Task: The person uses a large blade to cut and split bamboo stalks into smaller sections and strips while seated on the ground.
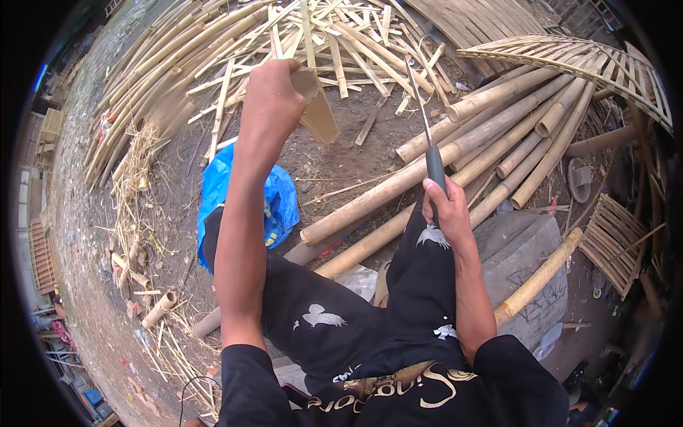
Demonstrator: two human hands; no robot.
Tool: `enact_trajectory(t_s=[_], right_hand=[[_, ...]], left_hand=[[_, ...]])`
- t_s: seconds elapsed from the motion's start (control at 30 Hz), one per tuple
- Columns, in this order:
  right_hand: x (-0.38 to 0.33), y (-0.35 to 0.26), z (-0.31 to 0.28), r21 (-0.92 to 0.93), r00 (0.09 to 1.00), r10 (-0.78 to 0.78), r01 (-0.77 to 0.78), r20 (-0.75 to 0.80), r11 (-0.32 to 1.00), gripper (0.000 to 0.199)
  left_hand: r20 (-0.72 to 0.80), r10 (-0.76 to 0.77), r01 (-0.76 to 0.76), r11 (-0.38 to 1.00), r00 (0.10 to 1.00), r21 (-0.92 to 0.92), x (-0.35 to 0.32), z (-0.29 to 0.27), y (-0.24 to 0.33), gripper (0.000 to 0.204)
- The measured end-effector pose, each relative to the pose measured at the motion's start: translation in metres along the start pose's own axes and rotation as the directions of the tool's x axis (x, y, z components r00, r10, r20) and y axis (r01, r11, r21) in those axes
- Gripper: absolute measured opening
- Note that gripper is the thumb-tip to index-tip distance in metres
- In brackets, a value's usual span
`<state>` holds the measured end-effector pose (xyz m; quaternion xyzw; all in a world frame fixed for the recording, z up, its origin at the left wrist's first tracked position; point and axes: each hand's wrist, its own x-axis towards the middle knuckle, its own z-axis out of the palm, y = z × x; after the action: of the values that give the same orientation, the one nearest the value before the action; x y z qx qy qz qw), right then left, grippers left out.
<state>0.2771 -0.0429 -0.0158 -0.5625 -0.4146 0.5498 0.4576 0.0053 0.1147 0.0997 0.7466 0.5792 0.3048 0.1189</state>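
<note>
Left hand [274,96], raised nearest, is closed around a bamboo piece [321,122] left of centre; right hand [449,208] grips a knife [435,169]. Far strips [336,64] appear already split; whole poles [380,193], right, appear unsplit.

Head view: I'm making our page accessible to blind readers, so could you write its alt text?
The left hand holds out a bamboo piece while the right hand grips a narrow-bladed tool. Bamboo poles lie at centre and right, a pile of strips beyond, and blue plastic left of centre.
</note>
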Motion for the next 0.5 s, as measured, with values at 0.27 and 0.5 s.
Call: enact_trajectory(t_s=[0.27,0.5], right_hand=[[-0.037,-0.059,0.010,0.165,0.974,-0.219,0.207,0.059,0.964,0.032],[-0.031,-0.072,0.043,0.293,0.954,-0.226,0.162,0.198,0.942,0.030]], left_hand=[[0.056,-0.026,0.036,0.982,0.998,-0.184,0.056,0.098,-0.024,0.027],[0.090,-0.197,0.216,0.849,0.976,-0.483,0.026,0.107,-0.013,0.042]])
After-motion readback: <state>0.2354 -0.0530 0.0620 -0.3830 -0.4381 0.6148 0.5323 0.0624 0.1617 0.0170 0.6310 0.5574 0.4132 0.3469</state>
